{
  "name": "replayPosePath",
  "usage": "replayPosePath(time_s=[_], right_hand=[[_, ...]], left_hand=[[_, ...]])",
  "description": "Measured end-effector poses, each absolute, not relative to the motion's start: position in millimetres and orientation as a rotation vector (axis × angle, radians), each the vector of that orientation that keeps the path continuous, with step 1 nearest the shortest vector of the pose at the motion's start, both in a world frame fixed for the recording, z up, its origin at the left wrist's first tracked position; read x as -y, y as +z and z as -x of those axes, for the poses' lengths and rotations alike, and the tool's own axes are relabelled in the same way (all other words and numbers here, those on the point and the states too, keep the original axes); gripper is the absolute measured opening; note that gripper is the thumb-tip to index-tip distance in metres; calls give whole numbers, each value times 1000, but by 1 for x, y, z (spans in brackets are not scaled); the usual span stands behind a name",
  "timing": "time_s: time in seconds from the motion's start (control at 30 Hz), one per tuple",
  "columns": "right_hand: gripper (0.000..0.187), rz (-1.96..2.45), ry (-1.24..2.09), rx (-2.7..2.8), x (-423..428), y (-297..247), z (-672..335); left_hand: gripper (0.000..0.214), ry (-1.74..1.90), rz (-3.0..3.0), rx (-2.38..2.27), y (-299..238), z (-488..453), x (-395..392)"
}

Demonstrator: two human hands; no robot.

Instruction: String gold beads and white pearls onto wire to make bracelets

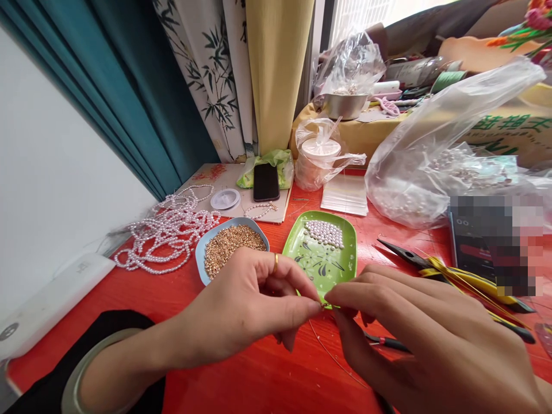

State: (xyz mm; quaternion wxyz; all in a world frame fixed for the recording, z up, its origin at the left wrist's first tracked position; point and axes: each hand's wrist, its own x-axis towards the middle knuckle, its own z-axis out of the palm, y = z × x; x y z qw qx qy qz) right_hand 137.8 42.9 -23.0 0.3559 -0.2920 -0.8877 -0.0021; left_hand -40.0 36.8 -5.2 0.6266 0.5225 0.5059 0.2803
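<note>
Over the near edge of the green tray (290,253), my left hand (245,305) and my right hand (414,328) meet at their fingertips. Thumb and forefinger of the left hand pinch a tiny dark-gold piece (324,305), too small to name surely. The right thumb and forefinger close in right beside it; what they grip is mostly hidden. A fine thread (330,344) trails beneath the hands across the red table. White pearl beads (324,234) lie in the tray. Left of it, a blue dish (202,253) holds many small gold beads (233,244).
Pearl strands (168,230) are heaped at the left, near a white spool (225,199) and a phone (266,182). At the right lie pliers (470,280) and a second phone (472,236). Behind stand a bagged cup (319,158), white cards (344,196) and a plastic bag (405,184).
</note>
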Motion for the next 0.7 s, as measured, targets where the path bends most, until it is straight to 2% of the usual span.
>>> replayPosePath(time_s=[0.2, 0.3, 0.47, 0.6, 0.7], right_hand=[[13, 770, 49, 2236, -47, -18, -143], [13, 924, 6, 2087, -56, -17, -148], [12, 1204, 203, 1997, -56, -29, -169], [19, 1384, 98, 2210, -24, -56, -188], [34, 1398, -151, 2339, 5, -79, -194]], left_hand=[[5, 667, -1176, -1081, -6, 42, -38], [4, 692, -1187, -1074, -8, 42, -37], [3, 741, -1291, -1087, -7, 39, -31], [2, 789, -1356, -1134, -6, 36, -26], [4, 784, -1382, -1160, -7, 34, -25]])
